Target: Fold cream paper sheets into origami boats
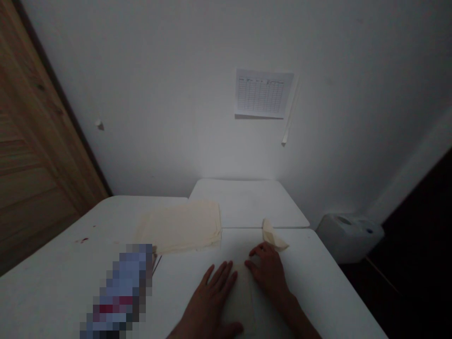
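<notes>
A narrow cream sheet (240,301), thin like paper or cloth, lies on the white table in front of me. My left hand (215,296) rests flat over its left side with the fingers stretched out. At the sheet's upper right edge is my right hand (270,270), fingers bent and thumb slightly apart from the index finger; nothing shows between them. Just beyond the right hand lies a small folded cream piece (272,235). A stack of thin cream sheets (187,223) sits farther back to the left.
A pixelated blue object (122,287) lies left of my hands, with a dark thin stick (157,265) beside it. The white table (318,278) meets a wall bearing a printed chart (263,94). Right of it stands a white container (348,235); a wooden door (35,117) is left.
</notes>
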The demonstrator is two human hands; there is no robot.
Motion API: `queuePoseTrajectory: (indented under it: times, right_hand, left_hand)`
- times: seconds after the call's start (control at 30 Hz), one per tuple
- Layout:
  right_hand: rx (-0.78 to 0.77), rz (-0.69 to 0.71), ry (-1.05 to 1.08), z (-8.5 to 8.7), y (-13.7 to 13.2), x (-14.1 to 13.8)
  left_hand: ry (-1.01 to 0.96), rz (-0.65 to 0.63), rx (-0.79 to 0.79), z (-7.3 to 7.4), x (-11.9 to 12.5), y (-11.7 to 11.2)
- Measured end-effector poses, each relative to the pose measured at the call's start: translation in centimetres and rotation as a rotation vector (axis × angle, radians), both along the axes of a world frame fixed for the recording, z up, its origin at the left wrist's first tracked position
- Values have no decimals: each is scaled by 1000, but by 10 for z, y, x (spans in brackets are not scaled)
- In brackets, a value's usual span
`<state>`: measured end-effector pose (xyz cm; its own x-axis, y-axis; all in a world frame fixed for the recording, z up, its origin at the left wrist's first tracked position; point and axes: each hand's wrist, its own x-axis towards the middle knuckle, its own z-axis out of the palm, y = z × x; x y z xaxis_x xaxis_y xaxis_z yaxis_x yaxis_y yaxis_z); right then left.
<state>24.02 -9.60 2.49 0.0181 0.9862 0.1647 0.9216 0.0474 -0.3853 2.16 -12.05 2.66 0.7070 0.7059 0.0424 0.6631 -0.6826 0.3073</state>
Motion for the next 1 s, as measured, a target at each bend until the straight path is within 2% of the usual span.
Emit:
queuePoseTrajectory:
  times: [0.1, 0.2, 0.3, 0.43, 0.63, 0.87, 1.0]
  right_hand:
    - [-8, 87, 14, 1, -15, 0]
    - [-52, 298, 74, -2, -39, 7]
    - [-111, 335, 35, -6, -56, 17]
    - [-199, 418, 28, -9, -59, 29]
    - [-299, 429, 19, -8, -53, 31]
    - [-337, 375, 1, -6, -51, 28]
    - [-354, 364, 4, -1, -50, 25]
  left_hand:
    - [-2, -7, 6, 2, 0, 0]
    - [4, -15, 8, 1, 0, 0]
    - [12, -8, 14, -3, 0, 0]
    - [-3, -11, 28, -6, 0, 0]
    - [-16, 30, 44, -7, -2, -3]
    - [-19, 113, 36, -24, -12, -6]
    - [-22, 202, 42, -28, -22, -9]
